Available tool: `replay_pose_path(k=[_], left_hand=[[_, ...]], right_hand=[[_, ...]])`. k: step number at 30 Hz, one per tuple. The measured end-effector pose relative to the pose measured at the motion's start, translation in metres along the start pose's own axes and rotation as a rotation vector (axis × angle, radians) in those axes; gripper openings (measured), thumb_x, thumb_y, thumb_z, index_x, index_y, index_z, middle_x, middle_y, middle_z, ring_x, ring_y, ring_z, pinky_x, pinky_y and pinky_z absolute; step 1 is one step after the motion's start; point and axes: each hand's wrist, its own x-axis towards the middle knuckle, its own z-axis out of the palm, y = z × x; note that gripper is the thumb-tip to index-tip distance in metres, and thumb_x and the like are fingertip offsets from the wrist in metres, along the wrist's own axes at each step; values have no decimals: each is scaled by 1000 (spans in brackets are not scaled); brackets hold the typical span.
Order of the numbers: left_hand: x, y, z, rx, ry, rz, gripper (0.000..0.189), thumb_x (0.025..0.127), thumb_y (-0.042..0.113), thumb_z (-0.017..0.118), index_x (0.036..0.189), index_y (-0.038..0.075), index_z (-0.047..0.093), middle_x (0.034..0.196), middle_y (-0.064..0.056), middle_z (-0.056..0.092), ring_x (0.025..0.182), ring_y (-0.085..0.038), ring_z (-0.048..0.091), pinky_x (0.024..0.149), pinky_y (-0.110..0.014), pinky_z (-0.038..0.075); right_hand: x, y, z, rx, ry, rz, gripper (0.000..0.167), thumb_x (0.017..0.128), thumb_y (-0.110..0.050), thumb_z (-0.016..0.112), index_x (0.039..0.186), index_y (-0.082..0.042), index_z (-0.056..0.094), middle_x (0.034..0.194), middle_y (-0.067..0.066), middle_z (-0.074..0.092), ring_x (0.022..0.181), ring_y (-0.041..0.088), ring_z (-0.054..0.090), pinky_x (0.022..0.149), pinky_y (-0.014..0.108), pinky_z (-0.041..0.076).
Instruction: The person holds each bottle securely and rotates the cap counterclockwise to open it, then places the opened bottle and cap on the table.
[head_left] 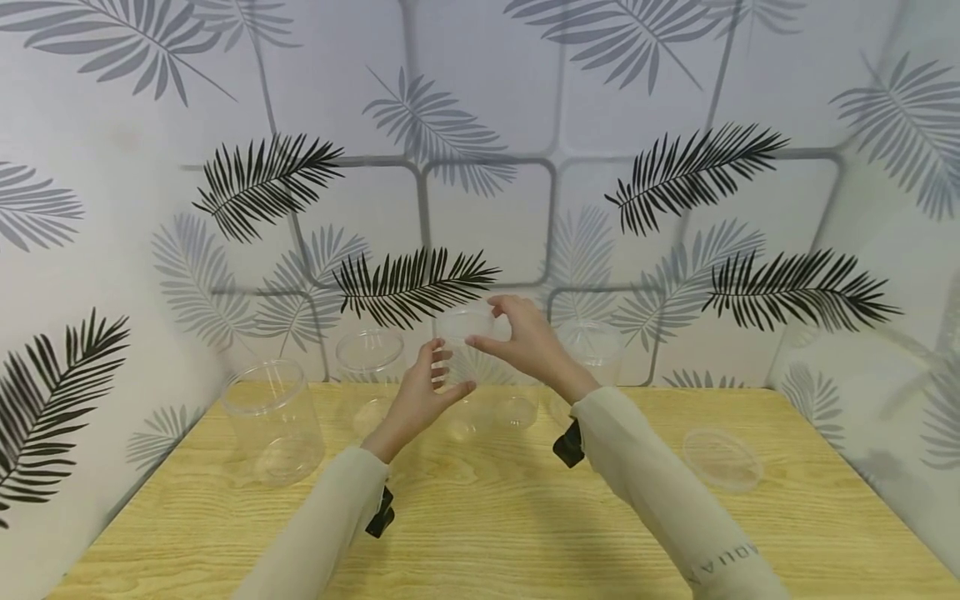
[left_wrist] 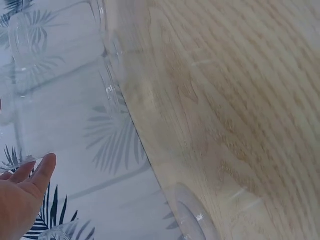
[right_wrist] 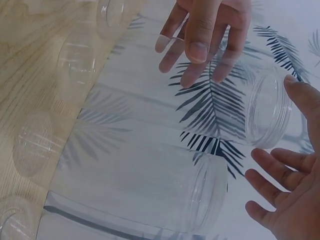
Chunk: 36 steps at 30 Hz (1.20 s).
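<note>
A clear plastic jar (head_left: 461, 327) with a round ribbed rim stands between my two hands. My left hand (head_left: 420, 390) curves round its left side, thumb in front and fingers behind. In the right wrist view, the fingers of that hand show through the clear wall. Higher up, my right hand (head_left: 528, 343) holds the jar by the rim from the right; thumb and fingertips lie on opposite sides of the rim. The left wrist view shows left fingertips (left_wrist: 49, 162) right at the jar's edge. The jar's base is hard to make out among other clear bases.
Clear jars stand on the wooden table (head_left: 480, 533): one at front left (head_left: 288, 460), one behind it (head_left: 369, 350), another at back right (head_left: 588, 337). A flat clear lid (head_left: 722, 460) lies at right. Behind the table rises a leaf-patterned wall covering (head_left: 487, 225).
</note>
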Motion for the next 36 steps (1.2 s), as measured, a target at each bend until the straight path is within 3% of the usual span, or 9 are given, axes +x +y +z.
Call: replay_pose_path(k=[5, 12, 21, 28, 36], left_hand=[[-9, 6, 2, 0, -12, 11, 81, 79, 31, 71, 141, 9, 24, 137, -16, 43, 118, -37, 49, 97, -46, 44], [-22, 18, 4, -2, -32, 59, 79, 78, 25, 72, 140, 7, 27, 135, -17, 45, 117, -37, 50, 96, -46, 45], [-32, 13, 16, -26, -66, 70, 77, 76, 24, 75, 137, 9, 31, 131, -15, 49, 115, -37, 52, 93, -46, 47], [-40, 27, 20, -49, -79, 77, 75, 76, 11, 74, 135, -1, 30, 127, -21, 50, 112, -41, 53, 91, -51, 47], [-38, 14, 28, -24, -108, 111, 65, 74, 23, 77, 128, 13, 40, 123, -9, 51, 109, -31, 56, 88, -43, 50]], right_hand=[[-10, -3, -4, 25, 27, -3, 70, 79, -42, 69, 130, -1, 45, 118, 13, 56, 112, 28, 50, 94, 45, 43], [-28, -2, -10, 96, 5, 8, 70, 79, -40, 69, 130, -1, 44, 124, 14, 52, 117, 29, 48, 97, 46, 41], [-47, 5, -12, 165, -43, 18, 69, 78, -36, 71, 131, -2, 44, 131, 15, 50, 122, 30, 46, 102, 48, 38], [-57, 11, -13, 245, -56, 9, 67, 78, -35, 72, 131, -4, 45, 133, 13, 49, 123, 30, 45, 102, 48, 37], [-67, 14, -12, 318, -37, 28, 65, 76, -33, 74, 130, -9, 47, 131, 8, 51, 123, 26, 45, 105, 48, 35]])
